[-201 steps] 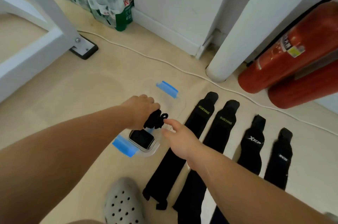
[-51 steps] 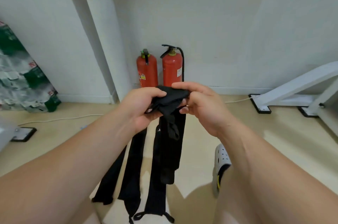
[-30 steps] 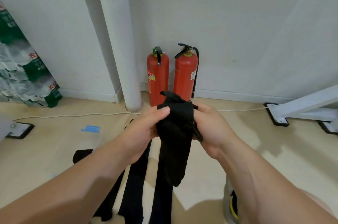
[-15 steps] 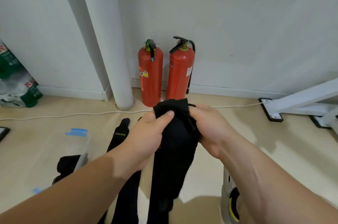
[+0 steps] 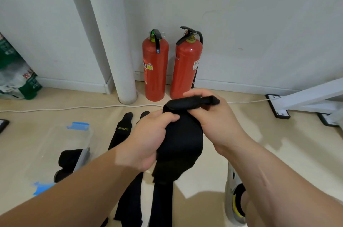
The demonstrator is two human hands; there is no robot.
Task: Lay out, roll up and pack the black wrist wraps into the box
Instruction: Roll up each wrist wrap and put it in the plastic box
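Both hands were raised at centre frame. The left hand [image 5: 148, 139] was curled around the left side of a black wrist wrap [image 5: 182, 137], with its fingers closed over the upper edge. The right hand [image 5: 217, 121] pinched the upper end of the same wrap, and a short folded tip projected to the right of its fingers. The remainder of the wrap hung below the hands. Whether it reached the floor could not be determined.

Two further black wraps lay flat on the floor behind the left hand: one marked XUEYING [image 5: 122, 130] and a second wrap [image 5: 144, 115] just to its right. They ran side by side from near to far.

To the left stood the clear box [image 5: 87, 139], fitted with blue clips. Rolled black wraps [image 5: 69, 160] sat in its near part.

Two red fire extinguishers [image 5: 156, 67] stood upright against the far wall, to the right of a white pipe [image 5: 118, 41]. A white cable [image 5: 74, 108] ran across the floor. A shoe [image 5: 233, 199] appeared at near right.
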